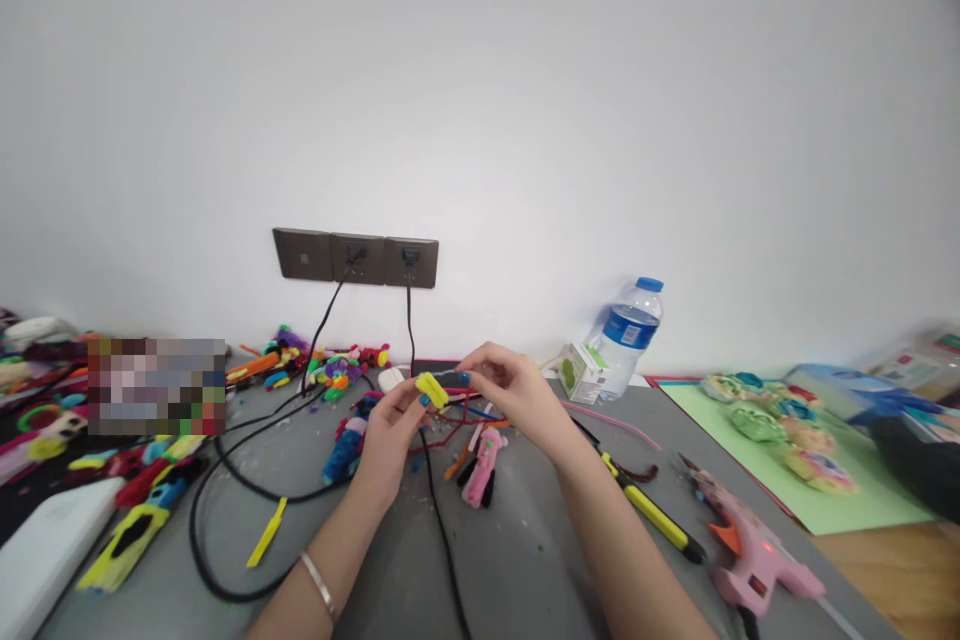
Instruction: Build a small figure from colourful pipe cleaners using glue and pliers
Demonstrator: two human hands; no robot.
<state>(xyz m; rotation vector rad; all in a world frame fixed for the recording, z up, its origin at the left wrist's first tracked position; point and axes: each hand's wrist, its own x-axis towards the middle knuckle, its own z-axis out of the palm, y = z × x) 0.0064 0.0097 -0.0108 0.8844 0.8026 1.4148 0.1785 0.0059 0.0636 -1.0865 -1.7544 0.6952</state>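
As left hand [390,435] pinches one yellow piece [431,388], right hand [517,395] pinches one stem [452,377]

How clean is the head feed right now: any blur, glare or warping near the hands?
Head view: light soft and even, no glare, faint shadows on the grey table; the left hand, the right hand and the fuzzy yellow piece between them look fairly sharp; wide-angle bending stretches the edges, softening the pink plastic glue gun; a pixelated block at left hides things there.
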